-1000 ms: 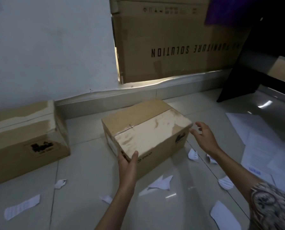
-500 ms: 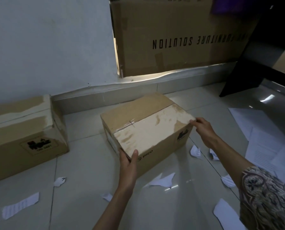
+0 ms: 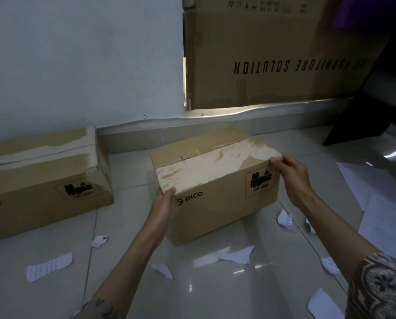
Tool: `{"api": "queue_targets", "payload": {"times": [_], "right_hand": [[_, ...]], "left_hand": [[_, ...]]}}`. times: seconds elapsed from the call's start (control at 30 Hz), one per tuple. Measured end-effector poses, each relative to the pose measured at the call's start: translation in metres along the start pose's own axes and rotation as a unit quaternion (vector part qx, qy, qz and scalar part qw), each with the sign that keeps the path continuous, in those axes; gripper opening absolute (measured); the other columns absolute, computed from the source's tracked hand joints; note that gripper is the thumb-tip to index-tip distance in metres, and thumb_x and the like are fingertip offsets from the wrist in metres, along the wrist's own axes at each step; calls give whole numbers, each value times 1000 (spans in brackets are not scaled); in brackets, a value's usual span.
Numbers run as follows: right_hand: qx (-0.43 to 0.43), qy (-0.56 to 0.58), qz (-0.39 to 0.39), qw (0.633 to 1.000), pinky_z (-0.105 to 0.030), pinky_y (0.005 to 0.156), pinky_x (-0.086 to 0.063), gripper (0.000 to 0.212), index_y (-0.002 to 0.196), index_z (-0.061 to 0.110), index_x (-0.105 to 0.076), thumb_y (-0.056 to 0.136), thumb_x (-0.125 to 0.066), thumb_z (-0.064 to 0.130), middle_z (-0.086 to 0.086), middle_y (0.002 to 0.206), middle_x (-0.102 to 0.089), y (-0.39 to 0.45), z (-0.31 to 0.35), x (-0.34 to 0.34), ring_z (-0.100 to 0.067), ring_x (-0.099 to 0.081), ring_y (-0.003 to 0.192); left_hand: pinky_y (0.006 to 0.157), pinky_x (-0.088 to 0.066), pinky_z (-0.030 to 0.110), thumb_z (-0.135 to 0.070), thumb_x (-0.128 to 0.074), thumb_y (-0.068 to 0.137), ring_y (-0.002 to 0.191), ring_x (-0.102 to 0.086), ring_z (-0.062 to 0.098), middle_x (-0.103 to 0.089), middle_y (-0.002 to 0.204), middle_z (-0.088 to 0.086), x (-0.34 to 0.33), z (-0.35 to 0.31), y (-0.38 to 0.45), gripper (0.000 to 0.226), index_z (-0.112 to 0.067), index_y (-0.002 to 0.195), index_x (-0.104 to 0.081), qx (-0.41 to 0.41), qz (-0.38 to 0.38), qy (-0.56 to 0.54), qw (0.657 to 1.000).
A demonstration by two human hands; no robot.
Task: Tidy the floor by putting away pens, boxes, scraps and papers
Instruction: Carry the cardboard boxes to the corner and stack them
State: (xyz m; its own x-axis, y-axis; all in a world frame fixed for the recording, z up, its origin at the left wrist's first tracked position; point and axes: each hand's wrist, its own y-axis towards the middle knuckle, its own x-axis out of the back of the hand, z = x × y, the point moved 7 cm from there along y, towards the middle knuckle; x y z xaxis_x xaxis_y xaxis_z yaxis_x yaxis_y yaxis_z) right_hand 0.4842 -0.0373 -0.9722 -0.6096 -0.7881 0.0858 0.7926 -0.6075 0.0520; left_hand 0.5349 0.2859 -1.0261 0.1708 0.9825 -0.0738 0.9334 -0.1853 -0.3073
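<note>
boxes: two brown taped PICO cardboard boxes, shut, contents unseen | held box point(image 3: 217, 180): left hand point(image 3: 163, 204) and right hand point(image 3: 289, 173) grip its corners | other box point(image 3: 42, 178) on floor | torn white paper scraps point(image 3: 49, 267): about ten

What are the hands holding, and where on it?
The PICO cardboard box. The left hand grips its near-left top corner; the right hand grips its right top corner.

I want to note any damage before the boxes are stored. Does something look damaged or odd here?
Yes. The held box has its top surface peeled pale where tape tore off. The left box shows the same. The big carton against the wall stands upside down, its print inverted.
</note>
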Motion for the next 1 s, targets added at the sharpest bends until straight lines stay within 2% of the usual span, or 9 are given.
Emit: {"api": "queue_targets", "payload": {"times": [0.1, 0.2, 0.37, 0.47, 0.57, 0.73, 0.8, 0.87, 1.0], "right_hand": [[34, 12, 7, 999, -17, 67, -48, 19, 106, 13, -62, 87, -59, 19, 7, 86, -66, -8, 26, -16, 0, -61, 79], [68, 32, 20, 997, -25, 72, -48, 23, 108, 13, -57, 87, -59, 23, 8, 86, -66, -17, 53, -37, -5, -62, 82], [106, 106, 43, 988, -9, 57, -49, 7, 88, 24, -57, 87, -62, 20, 18, 76, -72, -37, 95, -91, 9, -65, 72], [119, 143, 69, 980, -8, 60, -49, 10, 86, 24, -55, 87, -61, 16, 14, 80, -72, -50, 110, -132, 7, -65, 76], [124, 172, 107, 971, -8, 62, -49, 14, 91, 22, -54, 88, -59, 10, 11, 88, -71, -60, 119, -176, 5, -66, 80], [122, 184, 179, 959, -9, 64, -50, 16, 92, 19, -54, 89, -54, 3, 5, 94, -68, -79, 123, -258, 4, -66, 81], [120, 176, 204, 955, -9, 65, -51, 14, 95, 17, -52, 90, -54, 3, 4, 96, -67, -86, 120, -287, 5, -65, 82], [128, 162, 224, 952, -10, 68, -52, 14, 99, 14, -50, 90, -53, 4, 5, 98, -66, -93, 117, -313, 6, -64, 83], [147, 134, 235, 951, -22, 80, -54, 16, 98, 20, -49, 92, -52, 6, -2, 105, -64, -99, 115, -345, -3, -63, 93]], "left_hand": [[104, -41, 43, -24, -35, 98, 120, -52, 27, -54, 133, 10, 16, -16, -4, 40, -12, 136, -41, 0, 6, -37, 999], [85, -49, 35, -22, -36, 98, 100, -61, 21, -63, 114, 9, 40, -46, -13, 31, -10, 123, -49, -15, -4, -79, 997], [73, -49, 31, -27, -35, 99, 92, -62, 18, -65, 103, 8, 98, -108, -35, 26, -14, 113, -52, -57, -16, -64, 996], [75, -51, 29, -21, -35, 98, 91, -62, 16, -65, 104, 7, 145, -146, -42, 26, -10, 115, -52, -110, -53, -72, 990], [67, -56, 19, -17, -37, 97, 85, -64, 9, -68, 94, 1, 188, -173, -50, 24, -12, 101, -60, -139, -79, -68, 985], [75, -51, 23, -17, -33, 98, 95, -58, 15, -63, 104, 9, 261, -184, -56, 37, -5, 132, -43, -133, -134, -70, 979], [76, -50, 24, -16, -32, 98, 90, -58, 14, -62, 99, 7, 282, -179, -59, 40, -2, 134, -41, -126, -151, -81, 977], [78, -50, 25, -15, -31, 98, 91, -58, 16, -62, 109, 12, 302, -170, -61, 40, -1, 135, -41, -127, -171, -104, 972], [89, -46, 30, -17, -32, 99, 114, -53, 26, -50, 135, 17, 329, -154, -63, 40, -1, 135, -40, -145, -191, -136, 961]]}}
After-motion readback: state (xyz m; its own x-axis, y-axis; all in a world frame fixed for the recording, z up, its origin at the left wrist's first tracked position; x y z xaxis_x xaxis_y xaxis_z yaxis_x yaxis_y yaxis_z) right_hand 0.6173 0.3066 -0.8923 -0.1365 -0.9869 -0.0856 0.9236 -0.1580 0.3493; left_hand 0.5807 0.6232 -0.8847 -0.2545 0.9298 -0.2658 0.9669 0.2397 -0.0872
